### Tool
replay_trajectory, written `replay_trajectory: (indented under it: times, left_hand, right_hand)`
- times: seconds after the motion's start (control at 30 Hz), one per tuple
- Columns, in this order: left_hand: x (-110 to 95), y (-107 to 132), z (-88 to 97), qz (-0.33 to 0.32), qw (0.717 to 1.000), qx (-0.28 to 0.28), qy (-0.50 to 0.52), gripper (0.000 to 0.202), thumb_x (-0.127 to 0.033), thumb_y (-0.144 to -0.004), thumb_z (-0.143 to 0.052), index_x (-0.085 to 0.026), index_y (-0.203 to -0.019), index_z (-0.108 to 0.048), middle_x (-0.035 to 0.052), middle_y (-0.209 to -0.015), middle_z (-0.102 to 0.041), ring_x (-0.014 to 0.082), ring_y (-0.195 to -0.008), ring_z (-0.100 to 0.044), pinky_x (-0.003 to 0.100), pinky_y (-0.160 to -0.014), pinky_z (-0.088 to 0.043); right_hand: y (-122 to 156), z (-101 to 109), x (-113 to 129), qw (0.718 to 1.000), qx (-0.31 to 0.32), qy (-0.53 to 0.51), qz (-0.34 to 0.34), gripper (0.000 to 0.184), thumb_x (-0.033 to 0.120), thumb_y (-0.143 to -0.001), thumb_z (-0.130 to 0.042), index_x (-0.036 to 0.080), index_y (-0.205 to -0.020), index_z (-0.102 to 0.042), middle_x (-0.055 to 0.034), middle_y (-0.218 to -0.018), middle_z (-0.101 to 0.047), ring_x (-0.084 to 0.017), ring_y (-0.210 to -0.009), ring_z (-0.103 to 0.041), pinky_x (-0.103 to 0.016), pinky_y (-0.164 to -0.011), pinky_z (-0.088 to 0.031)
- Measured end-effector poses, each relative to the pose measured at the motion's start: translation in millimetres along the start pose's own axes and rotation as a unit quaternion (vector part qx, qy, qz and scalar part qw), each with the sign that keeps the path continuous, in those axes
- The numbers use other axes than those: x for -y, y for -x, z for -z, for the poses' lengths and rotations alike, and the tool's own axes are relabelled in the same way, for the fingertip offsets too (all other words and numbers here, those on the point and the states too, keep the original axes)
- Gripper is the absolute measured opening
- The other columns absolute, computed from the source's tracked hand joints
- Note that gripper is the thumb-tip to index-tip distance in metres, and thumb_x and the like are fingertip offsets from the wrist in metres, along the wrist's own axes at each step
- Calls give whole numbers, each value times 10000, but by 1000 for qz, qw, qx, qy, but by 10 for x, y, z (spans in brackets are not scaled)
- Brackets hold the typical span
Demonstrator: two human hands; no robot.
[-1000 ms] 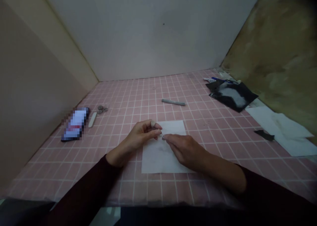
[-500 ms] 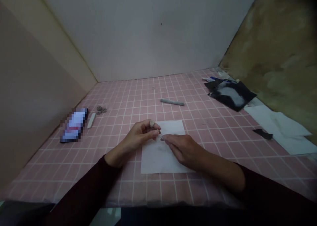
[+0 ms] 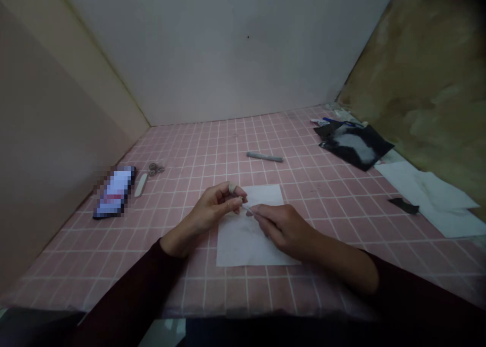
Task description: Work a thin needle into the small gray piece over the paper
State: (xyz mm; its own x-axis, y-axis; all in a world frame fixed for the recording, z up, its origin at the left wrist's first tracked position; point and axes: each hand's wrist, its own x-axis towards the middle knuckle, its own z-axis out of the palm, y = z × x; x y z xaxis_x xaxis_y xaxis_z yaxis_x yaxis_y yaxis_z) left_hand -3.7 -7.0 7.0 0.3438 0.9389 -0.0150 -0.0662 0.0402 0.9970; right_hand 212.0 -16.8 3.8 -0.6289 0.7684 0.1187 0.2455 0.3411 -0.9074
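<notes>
Pink table [image 3: 212, 154] marked with a white grid fills the lower view, backed by a pale wall [image 3: 228, 48]. Two bare forearms in dark maroon sleeves [image 3: 125, 291] reach in from the bottom, and both hands hover just above a white paper sheet [image 3: 243, 248]. The left hand [image 3: 214, 207] is closed, its fingers [image 3: 231, 197] pinching a thin pale sliver [image 3: 245, 206], too small to identify, over the sheet's top edge. The right hand [image 3: 284, 230] lies curled beside it, its fingers [image 3: 260, 211] at the sliver's far end; whether they grip it, I cannot tell. Farther left lie a pixelated phone [image 3: 114, 192], a white stick [image 3: 140, 185] and small scissors [image 3: 154, 168]. A grey stick [image 3: 265, 157] lies ahead. To the right are a black sheet [image 3: 353, 144] with a white smear, and loose white paper [image 3: 429, 200] under a dark scrap [image 3: 403, 205].
</notes>
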Motion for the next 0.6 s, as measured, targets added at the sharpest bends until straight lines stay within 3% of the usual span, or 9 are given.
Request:
replay_trajectory:
  times: [0.1,0.4,0.5,0.6]
  left_hand:
    - [22,-14,6,28,999,-15,8,189,-250,-822,-731,-141,-971,-692,42,-917,-669,90,-714,-573,224,-676,-450]
    - [4,10,-23,63,997,-17,49,152,-220,-792,-755,-154,-910,-686,30,-930,-685,101,-764,-615,241,-753,-481]
    - [21,3,-21,74,996,-28,52,152,-224,-783,-764,-153,-890,-684,20,-879,-684,102,-752,-617,239,-743,-482]
    - [35,-12,-11,75,996,-19,52,192,-215,-748,-792,-152,-890,-679,20,-884,-688,116,-787,-635,245,-757,-488]
  right_hand:
    - [32,-34,-56,988,-17,134,73,241,154,-946,-439,178,-1025,-665,-66,-828,-679,-181,-751,-619,-320,-727,-487]
    - [37,-26,-113,950,12,302,73,348,67,-893,-397,124,-1137,-638,-125,-889,-711,-224,-802,-657,-334,-719,-508]
    - [44,-26,-121,948,14,310,70,350,65,-881,-396,109,-1131,-637,-136,-892,-706,-224,-782,-645,-332,-692,-492]
    - [20,2,-90,974,-1,219,55,261,118,-924,-414,158,-996,-661,-72,-792,-680,-181,-712,-614,-298,-673,-460]
